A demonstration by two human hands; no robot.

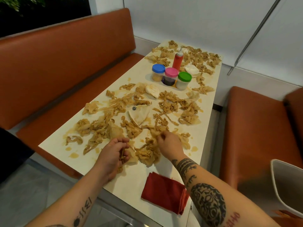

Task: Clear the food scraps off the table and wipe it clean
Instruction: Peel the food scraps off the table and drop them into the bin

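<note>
Soggy brown scraps [170, 104] and torn flatbread pieces [139, 114] litter the long cream table [127, 182] from near end to far end, with oily puddles [73, 155] among them. My left hand [113, 154] curls round a clump of scraps near the table's front. My right hand [168, 143] pinches a strand at the top of a heap of scraps [147, 153] lying between both hands. A folded red cloth [164, 192] lies on the near right corner, under my right forearm.
A clear tray holds jars with blue [158, 72], pink [171, 76] and green [184, 80] lids, with a red sauce bottle [177, 59] behind. Orange benches [65, 63] flank the table. A white bin rim [285, 190] stands at the lower right.
</note>
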